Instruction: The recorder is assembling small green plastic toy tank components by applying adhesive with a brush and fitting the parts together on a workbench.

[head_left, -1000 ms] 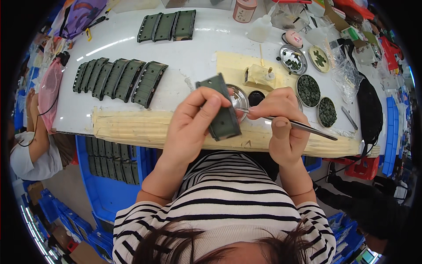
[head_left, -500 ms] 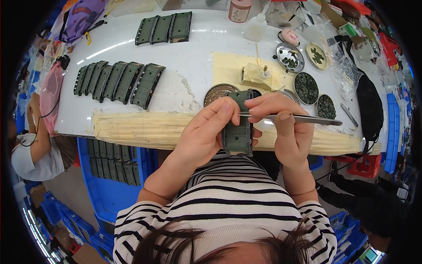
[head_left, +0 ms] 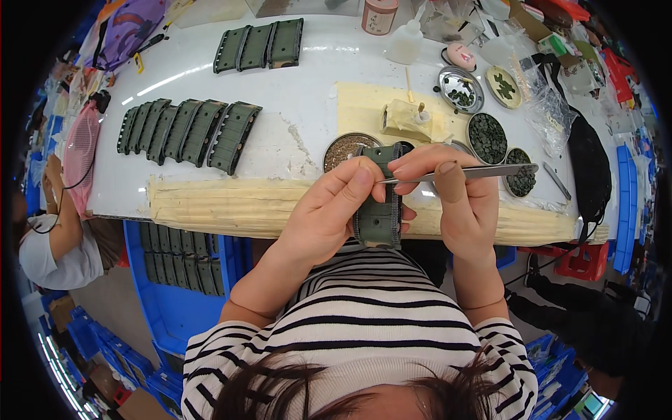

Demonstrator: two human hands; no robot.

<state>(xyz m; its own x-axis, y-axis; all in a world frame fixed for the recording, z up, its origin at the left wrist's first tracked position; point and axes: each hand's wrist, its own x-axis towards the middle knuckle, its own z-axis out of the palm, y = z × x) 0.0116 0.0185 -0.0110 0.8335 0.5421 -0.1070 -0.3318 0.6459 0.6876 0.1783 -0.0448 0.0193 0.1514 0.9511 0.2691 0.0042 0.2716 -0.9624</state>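
My left hand (head_left: 323,206) is closed round a dark green ribbed, curved piece (head_left: 378,220), holding it over the table's padded front edge. Metal tweezers (head_left: 493,171) lie pinched in my right hand (head_left: 465,203), and their tips meet the piece beside my left thumb and index finger. Whether anything tiny sits between the tips is too small to tell. Just behind the piece is a round dish of brown bits (head_left: 341,148), partly covered by it. Similar green pieces stand in a row (head_left: 189,133) at the left, and another group (head_left: 259,45) lies farther back.
Right of my hands are dishes of dark green bits (head_left: 487,138), a silver dish (head_left: 462,89), a second pair of tweezers (head_left: 557,180) and a black strap (head_left: 589,168). A blue crate (head_left: 175,315) with green pieces stands below left. Another person's arm (head_left: 59,217) shows far left.
The rear end of the tweezers has swung upward, and my right hand has tilted slightly with it. My left hand and the green piece have hardly moved.
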